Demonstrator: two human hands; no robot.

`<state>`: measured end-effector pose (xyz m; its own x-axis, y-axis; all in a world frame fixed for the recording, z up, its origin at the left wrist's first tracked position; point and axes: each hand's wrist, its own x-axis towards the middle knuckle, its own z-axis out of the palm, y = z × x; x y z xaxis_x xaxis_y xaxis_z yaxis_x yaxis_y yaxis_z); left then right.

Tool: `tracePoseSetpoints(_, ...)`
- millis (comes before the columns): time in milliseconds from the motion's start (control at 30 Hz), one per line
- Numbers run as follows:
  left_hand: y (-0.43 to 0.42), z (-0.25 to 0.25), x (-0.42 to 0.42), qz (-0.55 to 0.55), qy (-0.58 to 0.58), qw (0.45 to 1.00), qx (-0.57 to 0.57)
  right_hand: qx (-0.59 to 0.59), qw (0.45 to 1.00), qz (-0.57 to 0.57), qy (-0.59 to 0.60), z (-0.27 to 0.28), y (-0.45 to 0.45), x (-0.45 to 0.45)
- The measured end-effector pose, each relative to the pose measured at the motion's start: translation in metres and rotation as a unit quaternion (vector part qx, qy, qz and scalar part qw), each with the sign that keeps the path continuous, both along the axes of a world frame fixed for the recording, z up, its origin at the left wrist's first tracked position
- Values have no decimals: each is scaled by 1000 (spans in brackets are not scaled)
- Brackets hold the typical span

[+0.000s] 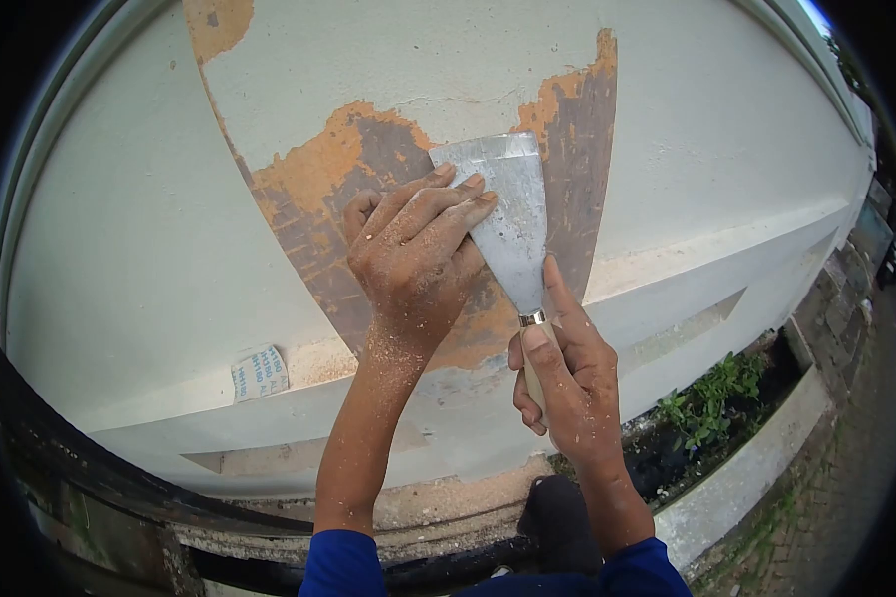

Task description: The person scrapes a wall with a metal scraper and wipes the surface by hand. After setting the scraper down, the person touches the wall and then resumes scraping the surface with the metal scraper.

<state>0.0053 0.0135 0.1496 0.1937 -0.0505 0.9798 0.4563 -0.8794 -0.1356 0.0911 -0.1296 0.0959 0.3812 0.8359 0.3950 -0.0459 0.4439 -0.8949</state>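
Observation:
My right hand (572, 388) is closed around the light handle of a paint scraper (512, 214), its forefinger stretched up beside the blade's neck. The wide metal blade points upward, its edge at the peeling paint of the wall (736, 109). My left hand (418, 239) rests its outstretched fingertips on the left side of the blade; its thumb is hidden. Pale dust and flakes cover the hand and forearm. Around the blade lies a bare patch (577, 159) of brown and orange, with ragged edges of pale paint above it.
A folded piece of sandpaper (260, 373) with blue print sits on the wall's ledge (313, 360) at the left. Paint crumbs lie along the ledge. Below right, green plants (711, 403) grow in a dark channel behind a concrete kerb (756, 468).

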Motion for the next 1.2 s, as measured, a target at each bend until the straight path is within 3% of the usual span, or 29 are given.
tracePoseSetpoints(167,0,-28,2,0,23,1000,-2,-23,999,4,25,-31,-6,2)
tracePoseSetpoints(333,8,9,5,-29,-9,999,17,39,999,-9,-7,6,7,2)
tracePoseSetpoints(500,3,-24,8,-16,24,1000,6,-9,1000,-3,9,-16,-6,8)
tracePoseSetpoints(667,2,-1,17,-25,12,1000,7,10,1000,1,11,5,-3,17)
tracePoseSetpoints(833,-7,-38,28,-17,47,999,3,-22,999,-23,17,-31,-12,32)
tracePoseSetpoints(1000,2,-1,40,-43,6,999,22,-1,1000,-21,21,7,-6,42)
tracePoseSetpoints(1200,-7,-27,42,-24,40,999,15,-18,999,-40,19,-25,-13,43)
